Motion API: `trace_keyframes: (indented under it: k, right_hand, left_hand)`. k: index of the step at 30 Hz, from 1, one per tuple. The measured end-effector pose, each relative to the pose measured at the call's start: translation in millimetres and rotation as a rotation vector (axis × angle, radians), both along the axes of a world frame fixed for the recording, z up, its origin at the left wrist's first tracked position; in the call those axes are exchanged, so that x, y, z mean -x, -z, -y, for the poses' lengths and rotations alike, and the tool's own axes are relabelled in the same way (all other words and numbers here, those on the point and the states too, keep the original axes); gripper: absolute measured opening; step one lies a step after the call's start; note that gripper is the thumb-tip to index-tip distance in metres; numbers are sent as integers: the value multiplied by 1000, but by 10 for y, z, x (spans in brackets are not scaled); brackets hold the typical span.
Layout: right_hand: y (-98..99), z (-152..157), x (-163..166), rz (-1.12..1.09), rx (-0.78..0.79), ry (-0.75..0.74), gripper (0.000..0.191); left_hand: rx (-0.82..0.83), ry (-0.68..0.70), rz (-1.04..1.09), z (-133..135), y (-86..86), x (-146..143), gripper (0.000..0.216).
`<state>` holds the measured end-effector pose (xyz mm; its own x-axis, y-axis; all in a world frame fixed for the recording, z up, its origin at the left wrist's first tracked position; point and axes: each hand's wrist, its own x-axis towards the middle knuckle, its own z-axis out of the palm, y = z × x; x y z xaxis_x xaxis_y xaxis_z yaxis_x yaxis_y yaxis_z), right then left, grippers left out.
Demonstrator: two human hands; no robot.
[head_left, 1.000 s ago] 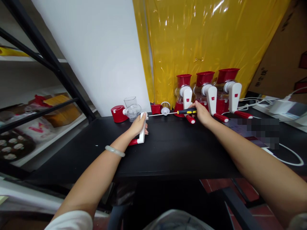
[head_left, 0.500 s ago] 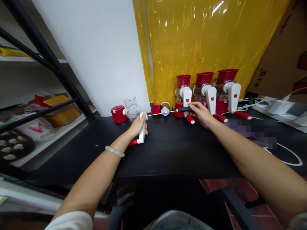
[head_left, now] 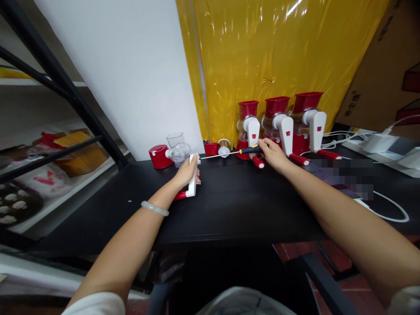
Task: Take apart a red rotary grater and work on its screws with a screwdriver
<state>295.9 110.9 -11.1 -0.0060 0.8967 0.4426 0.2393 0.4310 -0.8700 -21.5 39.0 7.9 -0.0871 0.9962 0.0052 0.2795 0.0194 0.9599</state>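
My left hand (head_left: 187, 173) is wrapped round a white crank handle (head_left: 192, 186) with a red grip, holding it above the black table. In my right hand (head_left: 272, 153) is a screwdriver (head_left: 251, 149) with a black and yellow handle. Its long metal shaft points left, and the tip meets the white round end of the crank; the exact contact is too small to make out. Just behind my left hand stand a clear plastic grater body (head_left: 179, 151) and a red base (head_left: 159, 156). A metal grater drum (head_left: 224, 148) lies beside a red part (head_left: 211, 149).
Three assembled red and white rotary graters (head_left: 248, 129) stand in a row at the back right. White cables and a power strip (head_left: 380, 146) lie farther right. A black shelf rack (head_left: 82, 105) borders the left, and yellow plastic sheeting (head_left: 278, 52) hangs behind the table (head_left: 229, 214).
The view has shifted slightly, so everything sits a little farther left. Both hands keep their grips, and the screwdriver stays at the crank's end.
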Motion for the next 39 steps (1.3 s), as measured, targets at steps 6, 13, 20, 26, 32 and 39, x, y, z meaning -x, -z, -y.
trace_keyframes:
  k: [6,13,20,26,32,39]
  right_hand:
    - [5,4,62,-276,109,-106,30]
    - [-54,43,53,-249,100,-76,27]
    - [-16,13,12,-87,-10,-36,49]
    - [-37,8,41,-274,73,-106,39]
    - [-21,18,23,-169,11,-92,47]
    - [-127,118,35,-136,-136,-34,41]
  left_hand:
    - [2,1,-5,-18,21,16,34]
    - [-1,5,-6,-23,22,16,34]
    - [-15,16,1,-15,19,25,38]
    - [-17,15,0,5,11,2,41]
    - [-26,37,32,7,-5,7,43]
    - [-8,86,103,16,-38,3,46]
